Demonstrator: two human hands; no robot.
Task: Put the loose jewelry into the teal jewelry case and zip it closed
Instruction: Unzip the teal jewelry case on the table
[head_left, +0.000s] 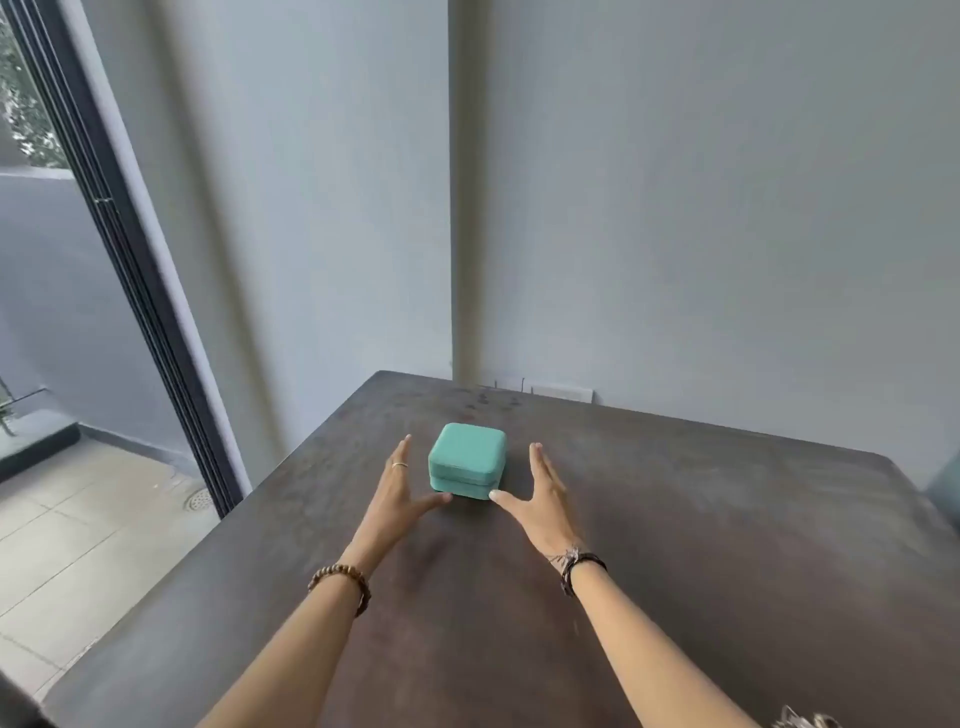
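The closed teal jewelry case sits toward the table's far end, bare wood around it, the left edge at nine o'clock. The left hand and right hand flank it, fingers straight and spread, thumb tips touching its near corners, gripping nothing.

A closed, rounded teal square jewelry case sits alone on a dark brown wooden table, flanked by the open left hand and open right hand, with bare tabletop on every side.
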